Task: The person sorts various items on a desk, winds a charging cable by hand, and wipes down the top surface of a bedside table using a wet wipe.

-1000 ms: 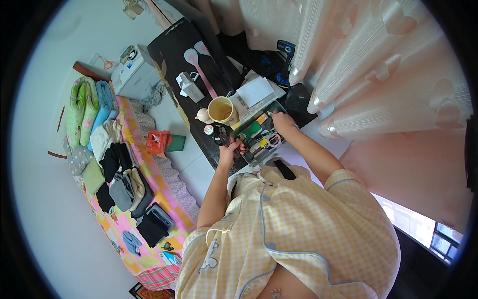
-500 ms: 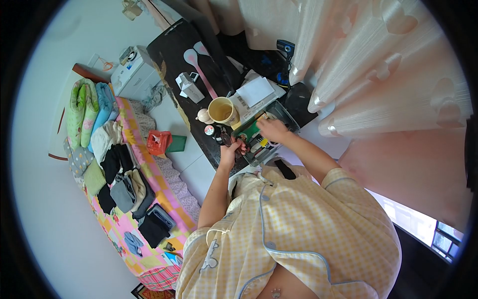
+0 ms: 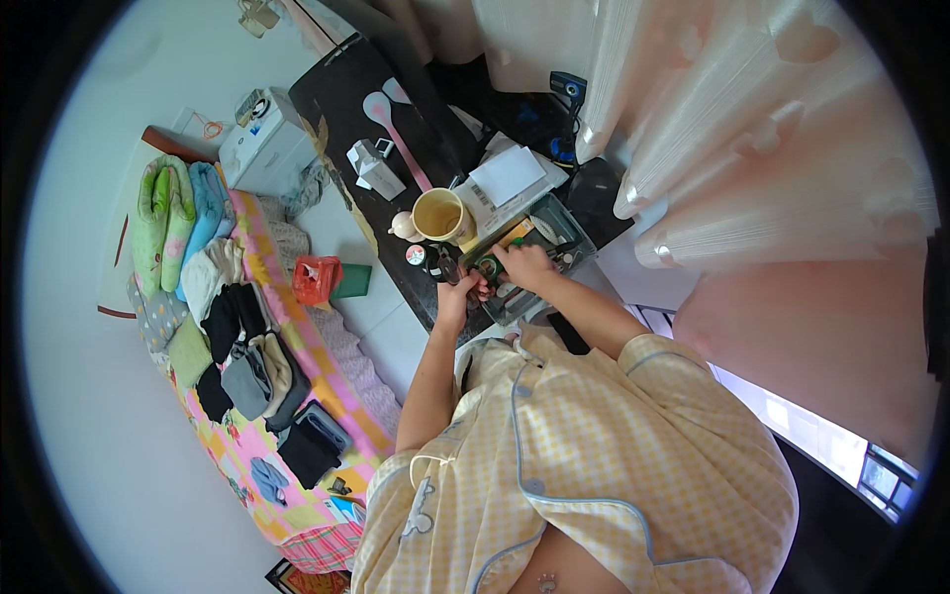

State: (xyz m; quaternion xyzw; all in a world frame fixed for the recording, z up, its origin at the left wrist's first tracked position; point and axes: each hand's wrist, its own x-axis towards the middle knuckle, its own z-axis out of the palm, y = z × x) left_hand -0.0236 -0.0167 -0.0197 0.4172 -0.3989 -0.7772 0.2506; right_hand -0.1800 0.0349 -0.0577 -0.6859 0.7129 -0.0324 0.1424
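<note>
A grey open tray (image 3: 584, 241) with small items stands at the near edge of the dark desk. My right hand (image 3: 526, 265) reaches into it, fingertips down at a green item (image 3: 487, 265) near its left part; whether it grips anything is hidden. An orange-yellow item (image 3: 516, 233) shows behind the fingers. My left hand (image 3: 462, 295) is closed at the tray's left end around something dark that I cannot make out. Beside that hand are a dark bottle or jar (image 3: 438, 265) and a round tin with a pinkish lid (image 3: 416, 254).
A yellow cup (image 3: 441, 216), a white box (image 3: 376, 173), a pink spoon-shaped object (image 3: 396, 138) and papers (image 3: 508, 175) lie on the desk (image 3: 336, 91). A webcam (image 3: 567, 87) is behind. To the left are a bin (image 3: 351, 281) and a bed with folded clothes (image 3: 247, 378).
My right hand has moved left across the tray, from its right end toward my left hand. My left hand has stayed at the tray's left end.
</note>
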